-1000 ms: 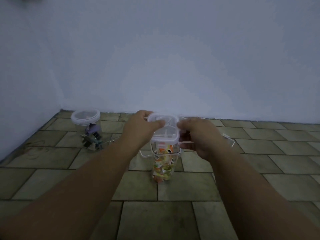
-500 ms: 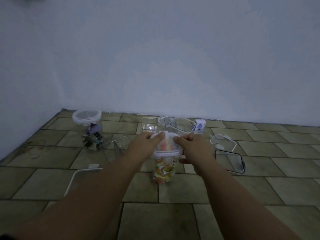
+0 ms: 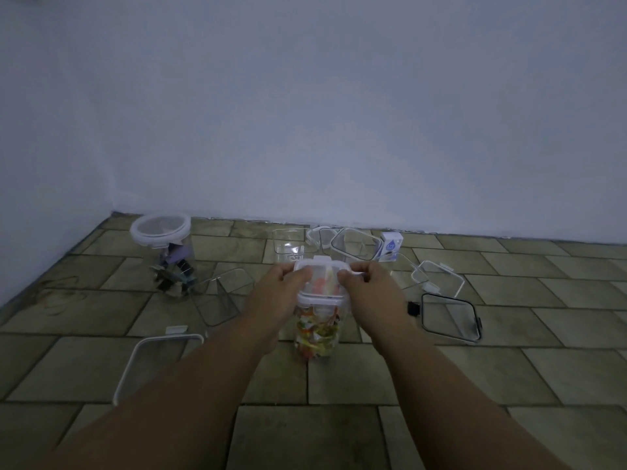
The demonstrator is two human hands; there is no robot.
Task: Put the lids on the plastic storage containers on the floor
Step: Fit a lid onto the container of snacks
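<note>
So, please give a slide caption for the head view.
The left hand and right hand hold a lid on the tall container of colourful pieces.

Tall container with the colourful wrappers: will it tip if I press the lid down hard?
Probably tippy: the tall container is narrow, with a small footprint on the floor. Likely light, since its filling looks like loose wrappers, so it may skid. The left hand and right hand gripping the lid on opposite sides should steady it.
</note>
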